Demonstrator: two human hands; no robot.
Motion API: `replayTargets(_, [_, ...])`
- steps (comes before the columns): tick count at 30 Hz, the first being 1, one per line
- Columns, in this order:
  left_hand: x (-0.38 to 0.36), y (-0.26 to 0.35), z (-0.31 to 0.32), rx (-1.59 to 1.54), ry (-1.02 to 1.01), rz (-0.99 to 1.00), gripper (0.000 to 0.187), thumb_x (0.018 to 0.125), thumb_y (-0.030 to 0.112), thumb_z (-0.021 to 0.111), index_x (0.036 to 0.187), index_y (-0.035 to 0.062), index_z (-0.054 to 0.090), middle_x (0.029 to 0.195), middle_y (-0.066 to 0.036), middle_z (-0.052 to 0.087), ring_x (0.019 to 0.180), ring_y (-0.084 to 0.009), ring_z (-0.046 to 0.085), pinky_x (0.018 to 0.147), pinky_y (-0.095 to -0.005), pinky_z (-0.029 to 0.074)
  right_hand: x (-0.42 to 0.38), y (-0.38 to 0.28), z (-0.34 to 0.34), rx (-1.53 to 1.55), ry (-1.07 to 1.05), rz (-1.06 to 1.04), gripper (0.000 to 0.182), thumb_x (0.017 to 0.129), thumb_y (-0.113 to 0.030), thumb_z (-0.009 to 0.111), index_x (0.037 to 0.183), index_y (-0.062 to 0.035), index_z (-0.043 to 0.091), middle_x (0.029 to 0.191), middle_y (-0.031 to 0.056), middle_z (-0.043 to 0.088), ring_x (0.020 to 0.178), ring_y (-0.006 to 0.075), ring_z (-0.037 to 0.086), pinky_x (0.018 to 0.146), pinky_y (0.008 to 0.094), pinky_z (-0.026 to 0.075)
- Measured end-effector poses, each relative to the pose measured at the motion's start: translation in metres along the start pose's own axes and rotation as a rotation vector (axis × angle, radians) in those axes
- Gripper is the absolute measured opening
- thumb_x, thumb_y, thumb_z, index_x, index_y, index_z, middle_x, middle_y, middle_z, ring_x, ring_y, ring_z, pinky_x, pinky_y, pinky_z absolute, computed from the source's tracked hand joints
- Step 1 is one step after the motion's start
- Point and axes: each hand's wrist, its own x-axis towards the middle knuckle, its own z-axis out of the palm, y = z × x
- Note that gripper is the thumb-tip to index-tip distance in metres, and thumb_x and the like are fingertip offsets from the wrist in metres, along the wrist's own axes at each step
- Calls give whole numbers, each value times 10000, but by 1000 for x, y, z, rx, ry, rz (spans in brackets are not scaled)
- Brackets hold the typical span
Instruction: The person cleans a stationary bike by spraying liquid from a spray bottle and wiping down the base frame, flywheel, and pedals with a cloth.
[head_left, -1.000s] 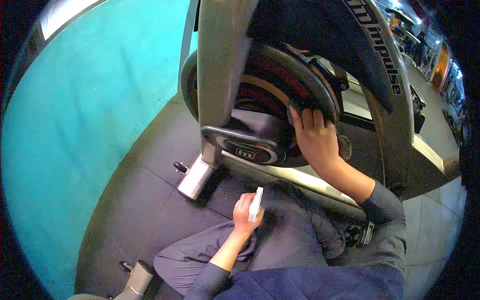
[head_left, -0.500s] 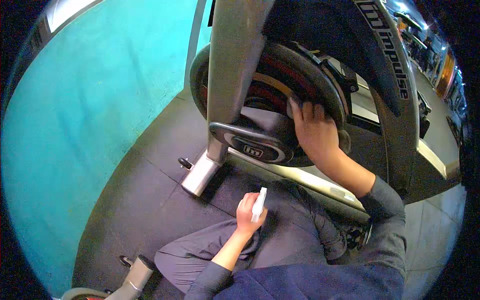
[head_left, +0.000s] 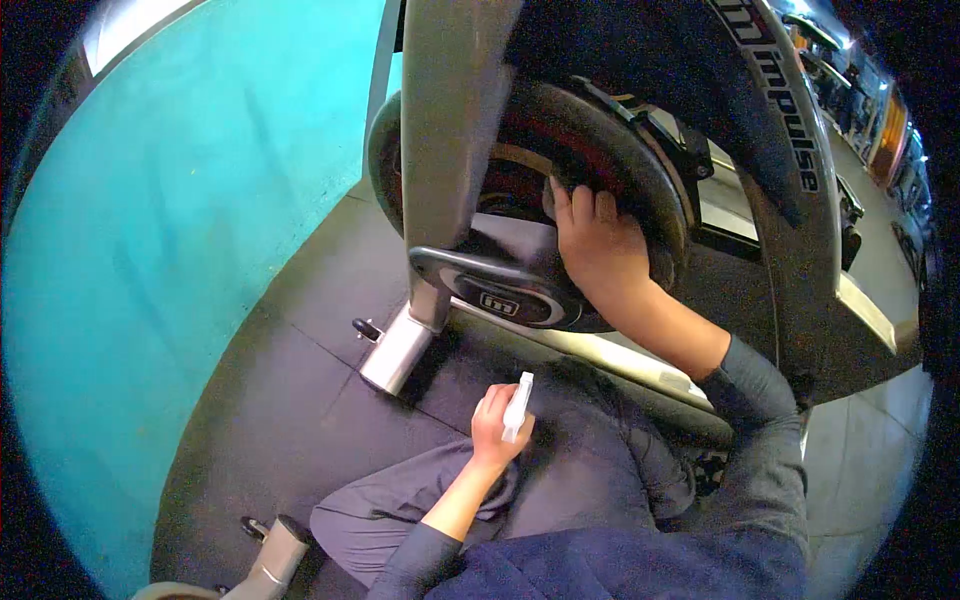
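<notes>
My right hand reaches into the exercise bike's flywheel, its fingers closed on a small grey cloth against the wheel's inner face. Most of the cloth is hidden by the fingers. Over my lap, my left hand is wrapped round a white spray bottle; only its narrow head shows from above. Below the flywheel lies the bike's oval black pedal-arm cover with a logo on it. A grey frame post stands in front of the wheel on the left.
A teal wall rises at the left. The bike's silver foot tube rests on dark floor mats. Another machine's foot is at the lower left. The bike's slanted side frame runs along the right.
My right hand has slid left with the cloth along the flywheel's inner face. The view has shifted slightly. My left hand keeps its hold on the spray bottle.
</notes>
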Motion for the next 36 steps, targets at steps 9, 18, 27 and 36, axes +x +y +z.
replayTargets(9, [0, 5, 0, -12, 7, 42, 380, 637, 69, 659, 1002, 17, 571, 935, -139, 589, 840, -335, 595, 718, -397, 489, -36, 35, -16, 69, -95, -14, 528, 777, -173, 534, 1303, -124, 521, 805, 35, 469, 759, 176, 533, 484, 263, 472])
replayTargets(18, [-1, 5, -2, 8, -19, -15, 397, 628, 72, 662, 1014, 38, 576, 956, -137, 592, 846, -337, 597, 730, -401, 486, -9, 14, -4, 35, -28, -28, 520, 788, -185, 527, 1305, -127, 521, 809, 19, 450, 732, 153, 515, 499, 251, 484])
replayTargets(27, [-5, 6, -2, 8, 15, 51, 401, 638, 84, 672, 1020, 22, 567, 961, -129, 595, 853, -323, 600, 732, -396, 486, -26, 26, -18, 70, -131, -19, 513, 779, -180, 537, 1286, -103, 527, 810, 33, 477, 748, 169, 544, 492, 264, 500])
replayTargets(36, [-2, 2, -1, 2, -6, 25, 405, 639, 89, 677, 1023, 24, 565, 953, -125, 592, 843, -321, 597, 721, -397, 483, -15, 15, -5, 55, -117, -27, 508, 776, -174, 535, 1277, -88, 527, 792, 25, 467, 745, 161, 545, 494, 262, 502])
